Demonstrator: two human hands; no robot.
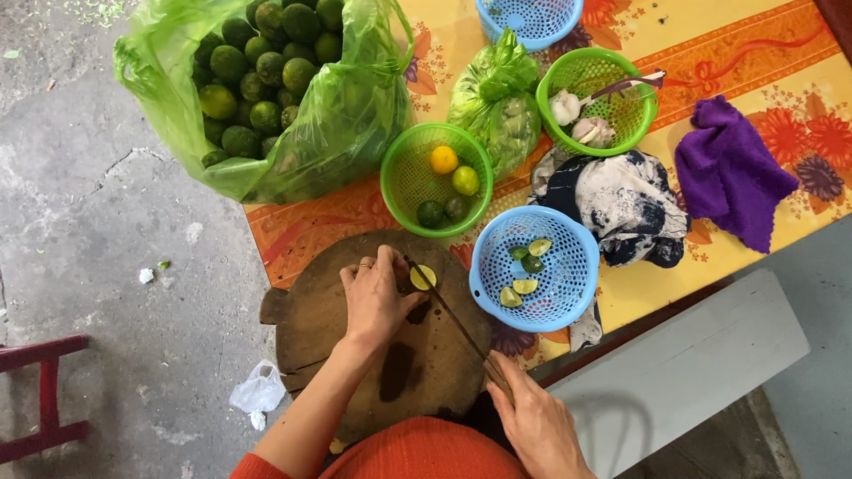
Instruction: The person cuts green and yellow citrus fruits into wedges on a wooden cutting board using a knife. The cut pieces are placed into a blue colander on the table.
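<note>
the left hand [377,297] presses down on a lime [422,277] at the far side of a round wooden cutting board [311,328], fingers curled over the fruit so that only its pale cut face shows at the right of the fingertips. the right hand [532,417] is closed around the handle of a knife [448,315] at the near right edge of the board; the thin blade runs up and to the left from that fist and meets the lime just beside the left fingers.

just right of the board sits a blue basket [568,297] with a few cut lime pieces [525,266] lying in it. farther off, touching the board's far edge, a green basket [404,182] holds whole limes — one yellow, one light green, two dark. a big green plastic bag [355,115] of dark limes sits at the far left, spilling over the table edge. a second green basket [635,120] farther right holds garlic bulbs [568,108], with a small tied green bag [493,98] between the two green baskets. a patterned dark-and-white cloth [621,204] lies right of the blue basket, and a purple cloth [728,173] beyond it — all on a yellow flowered tablecloth [781,71].
</note>
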